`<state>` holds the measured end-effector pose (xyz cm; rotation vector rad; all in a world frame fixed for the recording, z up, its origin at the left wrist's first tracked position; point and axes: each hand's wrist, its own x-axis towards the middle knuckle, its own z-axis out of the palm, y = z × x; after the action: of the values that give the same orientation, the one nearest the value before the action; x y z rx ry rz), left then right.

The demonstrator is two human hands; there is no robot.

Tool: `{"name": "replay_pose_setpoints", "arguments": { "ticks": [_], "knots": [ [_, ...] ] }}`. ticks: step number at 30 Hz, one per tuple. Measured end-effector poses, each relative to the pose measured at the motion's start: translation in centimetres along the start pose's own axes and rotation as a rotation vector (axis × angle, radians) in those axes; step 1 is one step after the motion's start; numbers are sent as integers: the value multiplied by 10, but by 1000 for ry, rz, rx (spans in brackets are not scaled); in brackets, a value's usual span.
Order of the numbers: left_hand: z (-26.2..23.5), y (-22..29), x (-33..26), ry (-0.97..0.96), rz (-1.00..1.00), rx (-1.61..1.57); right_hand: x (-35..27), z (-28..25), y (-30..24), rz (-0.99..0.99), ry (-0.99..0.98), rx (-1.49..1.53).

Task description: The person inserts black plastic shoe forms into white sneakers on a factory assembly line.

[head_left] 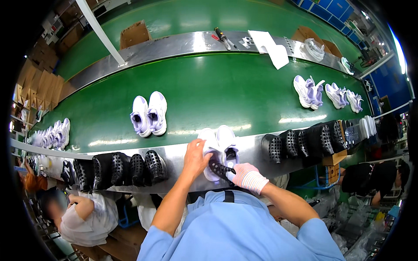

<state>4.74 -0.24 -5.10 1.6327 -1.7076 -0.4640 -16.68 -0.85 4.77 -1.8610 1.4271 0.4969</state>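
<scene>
1. While the bare left hand curves partly closed around the outer side of the left white shoe, its thumb lies near the opening.
2. The right hand, in a red-and-white striped glove, is closed on one end of a black perforated form.
3. That form slants across the rear of the left white shoe, its far end at the opening; how much of it sits inside, I cannot tell.
4. The right white shoe stands just beside its mate, toe pointing away from the person, both on the metal ledge in front of the body.
5. More black perforated forms stand along this ledge: a left row and a right row.
6. Beyond lies a green surface, bearing a white-and-lilac pair ahead and to the left, and further pairs toward the right.
7. On the far metal strip rest a dark-handled tool and white sheets.
8. At the left, a co-worker in a white top sits near the ledge.
</scene>
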Motion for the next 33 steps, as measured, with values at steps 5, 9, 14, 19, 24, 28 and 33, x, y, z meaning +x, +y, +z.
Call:
{"name": "replay_pose_setpoints", "arguments": {
  "ticks": [5, 9, 14, 19, 24, 28, 33],
  "knots": [
    [20, -2, 5, -300, 2, -124, 41, 18, -18, 66, 274, -129],
    [19, -20, 2, -370, -112, -143, 72, 62, -25, -11, 422, -203],
    [10, -32, 7, -406, -62, -232, 65, 72, -20, -202, 342, -310],
    [-6, -25, 15, -484, -83, -166, 82, 88, -15, -287, 548, -72],
    [-5, -13, -26, -126, -71, -165, 71, 100, 12, -56, 632, 299],
    [9, 13, -52, -310, -555, -264, 90, 92, 6, -36, 504, 205],
    [20, -14, -50, -299, -432, -121, 100, 105, -8, 42, 509, 223]
  ]
}}
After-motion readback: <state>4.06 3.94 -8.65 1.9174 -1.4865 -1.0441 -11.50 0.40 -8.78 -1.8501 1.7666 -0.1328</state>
